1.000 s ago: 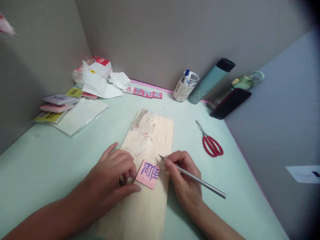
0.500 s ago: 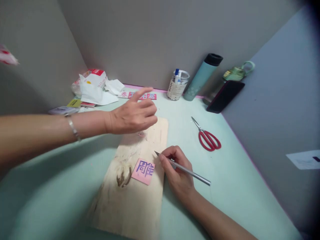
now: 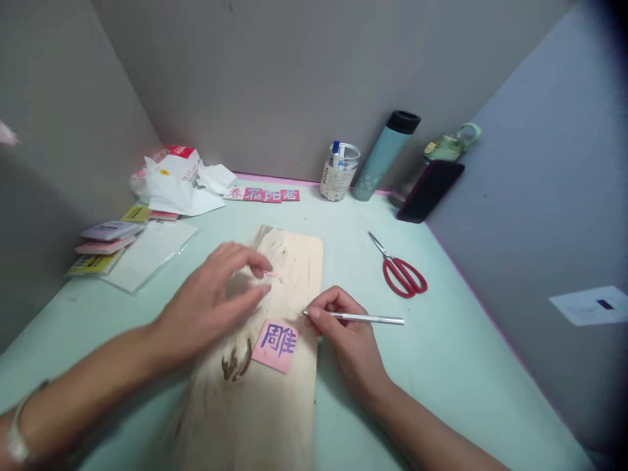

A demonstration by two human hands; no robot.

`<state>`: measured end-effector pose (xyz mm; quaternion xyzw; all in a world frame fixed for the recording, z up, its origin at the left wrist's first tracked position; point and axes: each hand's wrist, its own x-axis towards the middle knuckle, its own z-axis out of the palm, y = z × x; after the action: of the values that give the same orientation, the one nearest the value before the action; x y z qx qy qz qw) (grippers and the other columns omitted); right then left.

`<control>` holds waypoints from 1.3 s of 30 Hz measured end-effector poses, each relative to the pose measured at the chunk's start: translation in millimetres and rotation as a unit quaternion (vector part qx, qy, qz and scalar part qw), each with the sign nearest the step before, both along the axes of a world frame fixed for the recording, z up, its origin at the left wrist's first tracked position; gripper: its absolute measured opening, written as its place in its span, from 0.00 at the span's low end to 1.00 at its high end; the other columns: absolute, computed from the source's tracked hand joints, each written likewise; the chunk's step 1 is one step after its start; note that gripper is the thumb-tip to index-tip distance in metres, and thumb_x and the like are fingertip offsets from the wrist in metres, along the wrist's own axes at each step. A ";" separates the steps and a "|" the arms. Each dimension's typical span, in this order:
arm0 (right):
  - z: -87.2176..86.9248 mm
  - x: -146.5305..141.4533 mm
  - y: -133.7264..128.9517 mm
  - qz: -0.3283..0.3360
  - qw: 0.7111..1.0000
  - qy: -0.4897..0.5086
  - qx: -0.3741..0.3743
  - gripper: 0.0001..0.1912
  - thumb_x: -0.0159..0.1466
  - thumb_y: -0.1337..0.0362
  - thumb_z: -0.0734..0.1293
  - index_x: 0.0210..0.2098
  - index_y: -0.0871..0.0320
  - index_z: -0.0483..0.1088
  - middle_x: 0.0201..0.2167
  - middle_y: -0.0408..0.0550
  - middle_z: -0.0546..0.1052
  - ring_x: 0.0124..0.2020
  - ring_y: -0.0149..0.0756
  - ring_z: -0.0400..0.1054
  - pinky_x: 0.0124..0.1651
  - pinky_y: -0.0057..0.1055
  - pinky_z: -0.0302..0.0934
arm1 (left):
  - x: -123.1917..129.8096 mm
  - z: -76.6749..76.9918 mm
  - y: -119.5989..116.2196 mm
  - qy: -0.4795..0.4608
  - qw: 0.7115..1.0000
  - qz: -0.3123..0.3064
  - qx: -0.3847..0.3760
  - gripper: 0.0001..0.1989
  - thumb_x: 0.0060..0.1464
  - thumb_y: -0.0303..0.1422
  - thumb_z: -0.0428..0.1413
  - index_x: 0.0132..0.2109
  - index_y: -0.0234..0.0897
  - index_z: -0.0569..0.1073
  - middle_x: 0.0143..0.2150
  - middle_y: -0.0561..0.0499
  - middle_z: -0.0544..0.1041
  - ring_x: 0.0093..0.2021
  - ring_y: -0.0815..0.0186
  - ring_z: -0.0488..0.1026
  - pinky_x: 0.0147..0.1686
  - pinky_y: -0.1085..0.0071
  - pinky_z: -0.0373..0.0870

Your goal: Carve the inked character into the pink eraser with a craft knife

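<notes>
A pink square (image 3: 275, 347) with a blue character on it lies on a long wooden board (image 3: 289, 412). My right hand (image 3: 350, 343) grips a slim silver craft knife (image 3: 375, 319) beside the square's upper right corner; its tip is hard to make out. Over the board's left edge, above and left of the square, hovers my left hand (image 3: 210, 301), slightly blurred, with thumb and fingers apart and nothing between them. Small pink scraps (image 3: 269, 275) lie on the board near those fingertips.
Red-handled scissors (image 3: 400, 265) lie at the right. Along the back stand a pen jar (image 3: 338, 173), a teal flask (image 3: 387, 157) and a leaning phone (image 3: 432, 191). Carved pink pieces (image 3: 267, 195), tissues (image 3: 171, 186) and stacked packets (image 3: 105, 242) are at the back and left.
My left hand has moved down and left from the board's far end, uncovering the carved pieces. The knife has turned flatter in my right hand. The view has shifted slightly.
</notes>
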<state>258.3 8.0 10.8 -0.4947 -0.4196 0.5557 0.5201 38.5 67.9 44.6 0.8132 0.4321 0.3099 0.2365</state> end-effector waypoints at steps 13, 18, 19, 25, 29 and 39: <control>8.4 -7.1 -13.2 0.129 0.991 0.017 0.014 0.12 0.66 0.56 0.72 0.34 0.58 0.75 0.29 0.44 0.76 0.31 0.32 0.69 0.37 0.28 0.63 | 19.6 -31.0 -57.9 -0.031 0.998 -0.039 0.044 0.09 0.63 0.34 0.60 0.48 0.46 0.69 0.45 0.51 0.75 0.66 0.53 0.62 0.70 0.46 0.43; 11.7 -14.2 -15.7 0.121 0.992 0.023 -0.012 0.14 0.63 0.55 0.75 0.34 0.56 0.69 0.28 0.41 0.73 0.30 0.32 0.66 0.34 0.28 0.61 | 17.6 -31.5 -57.0 -0.035 0.997 -0.042 0.052 0.06 0.66 0.28 0.52 0.41 0.44 0.71 0.43 0.51 0.76 0.65 0.54 0.64 0.69 0.44 0.45; 11.8 -13.8 -14.9 0.112 0.994 0.016 -0.008 0.15 0.62 0.54 0.76 0.34 0.56 0.68 0.28 0.40 0.72 0.29 0.32 0.64 0.34 0.28 0.59 | 15.6 -31.7 -55.6 -0.031 0.997 -0.039 0.060 0.07 0.66 0.28 0.52 0.40 0.44 0.71 0.43 0.51 0.76 0.65 0.54 0.64 0.69 0.44 0.46; 14.0 -8.1 -10.0 0.106 0.989 -0.097 0.025 0.22 0.70 0.51 0.65 0.24 0.55 0.61 0.22 0.39 0.62 0.26 0.32 0.54 0.30 0.30 0.50 | 7.7 -36.0 -47.5 -0.018 0.994 -0.019 0.108 0.06 0.67 0.30 0.52 0.40 0.45 0.72 0.43 0.50 0.77 0.64 0.52 0.66 0.69 0.43 0.47; 15.4 -9.1 -12.0 0.122 0.986 -0.099 0.049 0.18 0.71 0.54 0.64 0.26 0.56 0.63 0.24 0.40 0.64 0.28 0.33 0.57 0.32 0.30 0.52 | 6.1 -38.1 -45.6 0.003 0.993 -0.038 0.113 0.09 0.66 0.28 0.50 0.41 0.45 0.73 0.45 0.50 0.77 0.66 0.52 0.65 0.69 0.41 0.47; 17.0 -11.1 -11.0 0.132 0.984 -0.102 0.070 0.21 0.70 0.54 0.64 0.23 0.55 0.59 0.22 0.38 0.60 0.25 0.31 0.54 0.29 0.30 0.49 | 2.3 -35.9 -50.1 0.009 0.997 -0.052 0.054 0.08 0.67 0.30 0.50 0.39 0.44 0.73 0.48 0.48 0.75 0.70 0.52 0.58 0.70 0.41 0.46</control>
<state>247.1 -3.0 27.8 -0.4513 -0.5695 0.5357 0.4301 40.9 17.7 8.7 0.8490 0.3739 0.3127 0.2040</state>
